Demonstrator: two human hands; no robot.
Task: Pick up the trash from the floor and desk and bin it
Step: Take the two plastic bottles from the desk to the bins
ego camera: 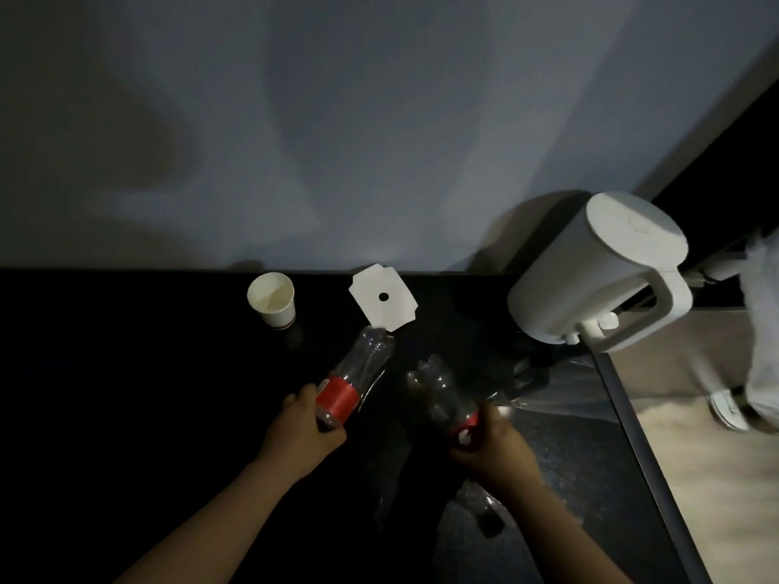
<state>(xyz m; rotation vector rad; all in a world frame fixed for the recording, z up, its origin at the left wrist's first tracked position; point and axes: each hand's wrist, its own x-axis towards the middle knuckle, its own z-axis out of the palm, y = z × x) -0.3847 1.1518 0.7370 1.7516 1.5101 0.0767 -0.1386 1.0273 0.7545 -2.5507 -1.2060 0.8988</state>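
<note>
On the dark table (126,394), a white paper cup (271,299) stands upright near the back edge, at 11 o'clock from my left hand (305,427). That hand is curled round the lower end of 1 clear plastic bottle (362,364) with a red label, and the bottle's free end points toward 1 o'clock. Just past that end, close enough that I cannot tell whether they touch, lies a flat white card cutout (392,309) with a small round hole in its middle.

My right hand (491,444) grips a second clear bottle (438,394) by its red-labelled end, and its lobed base tilts toward 11 o'clock. The 2 bottles sit near each other but apart.

At 2 o'clock from my right hand, a white kettle (598,271) sits at the table's far right corner. Beyond the table edge, over the pale floor (716,499), a white shoe (727,410) of another person shows.
</note>
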